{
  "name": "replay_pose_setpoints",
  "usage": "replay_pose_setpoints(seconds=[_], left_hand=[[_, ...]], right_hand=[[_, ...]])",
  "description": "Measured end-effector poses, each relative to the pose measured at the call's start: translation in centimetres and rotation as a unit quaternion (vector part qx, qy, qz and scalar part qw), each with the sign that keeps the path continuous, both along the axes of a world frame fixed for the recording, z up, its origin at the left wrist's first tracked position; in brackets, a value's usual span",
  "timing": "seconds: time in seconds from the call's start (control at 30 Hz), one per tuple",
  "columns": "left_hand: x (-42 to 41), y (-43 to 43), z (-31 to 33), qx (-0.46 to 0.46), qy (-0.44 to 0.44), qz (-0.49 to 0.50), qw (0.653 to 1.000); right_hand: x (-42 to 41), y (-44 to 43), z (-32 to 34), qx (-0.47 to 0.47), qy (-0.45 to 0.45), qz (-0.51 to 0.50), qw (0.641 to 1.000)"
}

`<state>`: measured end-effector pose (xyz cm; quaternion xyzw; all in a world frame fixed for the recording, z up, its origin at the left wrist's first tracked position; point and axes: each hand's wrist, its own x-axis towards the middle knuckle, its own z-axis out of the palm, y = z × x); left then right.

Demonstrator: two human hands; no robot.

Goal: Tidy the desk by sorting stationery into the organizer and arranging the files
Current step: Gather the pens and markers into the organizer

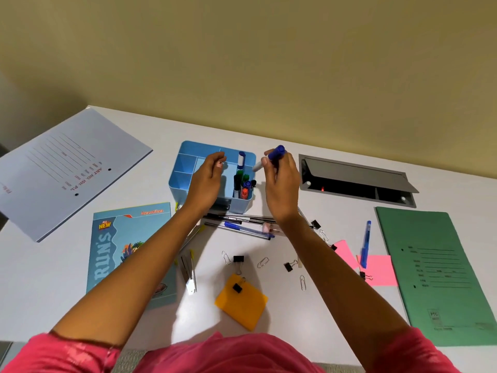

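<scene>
Pink sleeves (80,354) at bottom edge, orange sticky pad (242,308) just beyond. Bare desk (40,278) at near left; pens (242,224) crowding the middle. Grey file (67,168) at left edge, green file (435,265) at right edge. Blue organizer (185,168) mid-desk, near wall, markers (242,184) upright in right compartment. Right hand (282,181) gripping blue-capped marker (277,152), tilted, cap up, just right of organizer rim. Left hand (207,179) over organizer, fingers loosely curled, nothing held.

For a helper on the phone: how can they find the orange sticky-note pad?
From the blue organizer at mid-desk, come straight toward the person. The pad lies there, a black binder clip on it. It alone is orange; the other notes, beside the green file, are pink.
</scene>
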<state>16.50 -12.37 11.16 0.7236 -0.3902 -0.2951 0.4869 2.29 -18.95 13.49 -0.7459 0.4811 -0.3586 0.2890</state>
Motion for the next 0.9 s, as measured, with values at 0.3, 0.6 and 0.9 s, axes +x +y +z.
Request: replay_pose_setpoints(seconds=[0.3,0.6,0.9], left_hand=[[-0.1,-3.5,-0.4,0.056,-0.026,-0.083,0.995],[-1.1,-2.2,-1.5,0.024,-0.018,-0.136,0.990],[-1.5,-3.2,-1.1,0.027,0.132,-0.094,0.986]], right_hand=[[1.0,-1.7,-2.5,0.050,0.121,0.058,0.990],[0.5,-0.5,-3.5,0.059,0.048,0.086,0.993],[0.6,0.5,-7.1,0.073,0.053,0.115,0.989]])
